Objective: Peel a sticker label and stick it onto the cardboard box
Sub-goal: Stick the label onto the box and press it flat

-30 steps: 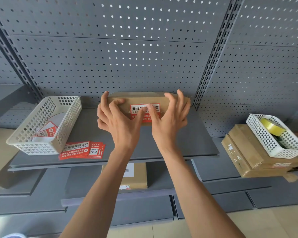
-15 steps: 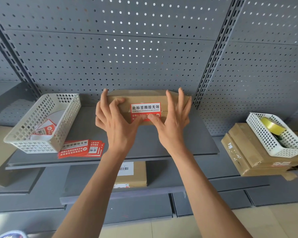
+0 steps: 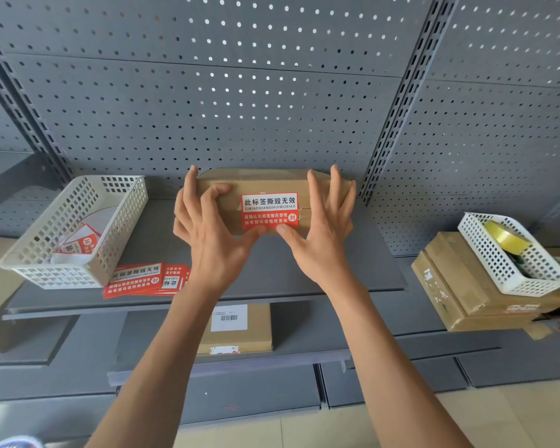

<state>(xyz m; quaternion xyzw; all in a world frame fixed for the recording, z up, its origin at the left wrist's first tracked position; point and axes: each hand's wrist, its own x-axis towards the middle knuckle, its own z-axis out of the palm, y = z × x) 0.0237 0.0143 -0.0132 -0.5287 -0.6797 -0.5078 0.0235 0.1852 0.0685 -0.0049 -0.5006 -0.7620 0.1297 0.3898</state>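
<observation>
As the cardboard box [image 3: 265, 181] sits on the shelf [image 3: 353, 270], your left hand [image 3: 212, 240] and right hand [image 3: 320, 244] flank the red sticker label [image 3: 269, 210] on its front, fingers [image 3: 335, 189] spread against the box, thumbs pressing the label's lower edge, gripping nothing.

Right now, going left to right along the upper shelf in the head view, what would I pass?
Left basket → sticker stack → left hand → label → right hand → right basket.
</observation>
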